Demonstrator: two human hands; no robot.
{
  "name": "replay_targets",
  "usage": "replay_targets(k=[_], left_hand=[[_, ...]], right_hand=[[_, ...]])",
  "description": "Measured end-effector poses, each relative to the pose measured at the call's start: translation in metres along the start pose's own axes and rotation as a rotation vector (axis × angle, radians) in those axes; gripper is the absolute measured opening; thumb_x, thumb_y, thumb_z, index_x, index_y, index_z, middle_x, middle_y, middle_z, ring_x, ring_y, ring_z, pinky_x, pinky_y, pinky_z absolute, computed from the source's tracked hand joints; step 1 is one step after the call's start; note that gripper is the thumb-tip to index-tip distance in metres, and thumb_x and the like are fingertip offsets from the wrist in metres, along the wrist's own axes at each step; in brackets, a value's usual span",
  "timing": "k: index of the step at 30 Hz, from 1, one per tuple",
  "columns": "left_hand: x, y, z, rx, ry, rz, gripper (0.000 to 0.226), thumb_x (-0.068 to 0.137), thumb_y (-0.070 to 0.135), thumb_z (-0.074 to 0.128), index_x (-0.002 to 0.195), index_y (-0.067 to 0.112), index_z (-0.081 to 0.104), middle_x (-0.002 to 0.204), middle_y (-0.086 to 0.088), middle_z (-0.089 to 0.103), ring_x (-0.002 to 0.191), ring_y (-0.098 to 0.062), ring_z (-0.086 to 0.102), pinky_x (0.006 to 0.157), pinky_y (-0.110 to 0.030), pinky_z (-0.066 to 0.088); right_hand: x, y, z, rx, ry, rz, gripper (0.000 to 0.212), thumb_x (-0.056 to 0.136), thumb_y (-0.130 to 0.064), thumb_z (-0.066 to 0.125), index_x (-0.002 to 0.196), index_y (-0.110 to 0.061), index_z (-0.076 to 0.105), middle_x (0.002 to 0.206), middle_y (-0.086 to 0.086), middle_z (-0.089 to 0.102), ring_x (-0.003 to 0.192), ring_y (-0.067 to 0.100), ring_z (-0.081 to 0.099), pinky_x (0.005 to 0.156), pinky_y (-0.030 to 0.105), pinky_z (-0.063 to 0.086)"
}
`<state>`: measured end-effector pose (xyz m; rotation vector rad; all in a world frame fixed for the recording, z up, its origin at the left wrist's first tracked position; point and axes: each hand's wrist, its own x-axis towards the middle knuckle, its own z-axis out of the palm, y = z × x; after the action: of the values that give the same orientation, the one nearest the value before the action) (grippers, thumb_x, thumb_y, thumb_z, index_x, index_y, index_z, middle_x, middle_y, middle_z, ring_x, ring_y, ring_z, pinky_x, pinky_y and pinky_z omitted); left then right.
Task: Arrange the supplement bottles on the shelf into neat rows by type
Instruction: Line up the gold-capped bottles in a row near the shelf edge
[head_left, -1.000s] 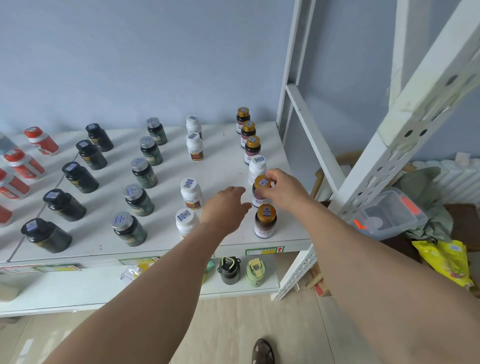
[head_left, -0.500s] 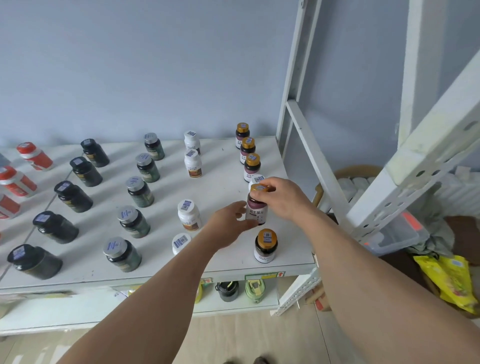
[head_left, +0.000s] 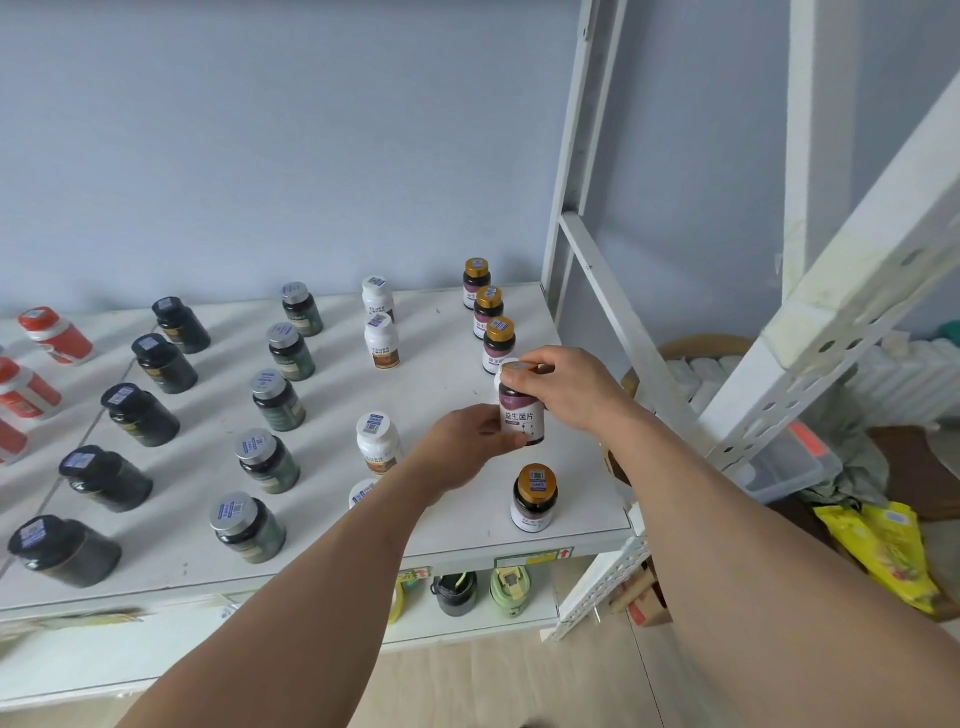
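A dark gold-capped bottle (head_left: 522, 413) with a purple-and-white label is lifted above the white shelf (head_left: 447, 535). My right hand (head_left: 566, 387) grips its cap from above and my left hand (head_left: 467, 447) holds its lower body. A white bottle behind it is mostly hidden. Three more gold-capped bottles (head_left: 491, 309) line the far right, and another gold-capped bottle (head_left: 535, 496) stands near the front edge. White bottles (head_left: 382, 340), grey-capped green bottles (head_left: 278, 400), black bottles (head_left: 137, 413) and red bottles (head_left: 52, 335) stand in rows to the left.
White perforated shelf posts (head_left: 831, 332) rise on the right. A lower shelf holds a black and a green container (head_left: 509, 592). On the floor to the right lie a clear plastic box (head_left: 789, 462) and a yellow bag (head_left: 883, 545).
My right hand lifted the gold-capped bottle off the shelf. My left hand came up and took hold of its body. The camera view tilted up slightly.
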<state>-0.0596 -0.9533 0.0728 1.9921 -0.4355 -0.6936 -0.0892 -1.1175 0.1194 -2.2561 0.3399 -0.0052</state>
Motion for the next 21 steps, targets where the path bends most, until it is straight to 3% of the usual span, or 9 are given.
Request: replay_targets(k=[3,7,12,21], left_hand=[[0.002,0.0,0.001,0.072,0.01,0.0,0.039,0.088,0.036,0.068,0.124,0.025,0.061,0.118,0.005,0.068,0.107,-0.014,0.061,0.098,-0.034,0.047],[0.008,-0.003,0.002,0.43,0.094,-0.005,0.055,0.089,0.043,0.063,0.138,0.024,0.048,0.133,0.003,0.059,0.119,-0.017,0.055,0.097,-0.031,0.044],[0.008,-0.007,0.0,0.657,0.107,0.024,0.06,0.092,0.043,0.058,0.146,0.024,0.038,0.142,0.004,0.051,0.128,-0.02,0.049,0.102,-0.034,0.041],[0.011,-0.009,-0.005,0.729,0.1,0.056,0.057,0.094,0.043,0.056,0.145,0.024,0.038,0.141,0.002,0.052,0.126,-0.022,0.05,0.099,-0.036,0.043]], right_hand=[[-0.001,0.002,0.0,0.01,-0.003,-0.004,0.038,0.089,-0.046,0.064,0.121,-0.024,0.065,0.103,-0.009,0.061,0.098,0.012,0.058,0.079,0.025,0.043],[-0.003,0.013,0.007,-0.004,-0.042,0.017,0.042,0.088,-0.044,0.065,0.126,-0.025,0.062,0.108,-0.009,0.062,0.103,0.013,0.058,0.077,0.025,0.043],[-0.003,0.033,0.02,0.008,-0.086,0.066,0.049,0.084,-0.038,0.072,0.13,-0.025,0.059,0.115,-0.005,0.066,0.104,0.015,0.06,0.085,0.025,0.045],[-0.005,0.047,0.031,0.019,-0.127,0.134,0.054,0.083,-0.032,0.076,0.133,-0.027,0.055,0.118,-0.007,0.064,0.108,0.015,0.059,0.088,0.027,0.042]])
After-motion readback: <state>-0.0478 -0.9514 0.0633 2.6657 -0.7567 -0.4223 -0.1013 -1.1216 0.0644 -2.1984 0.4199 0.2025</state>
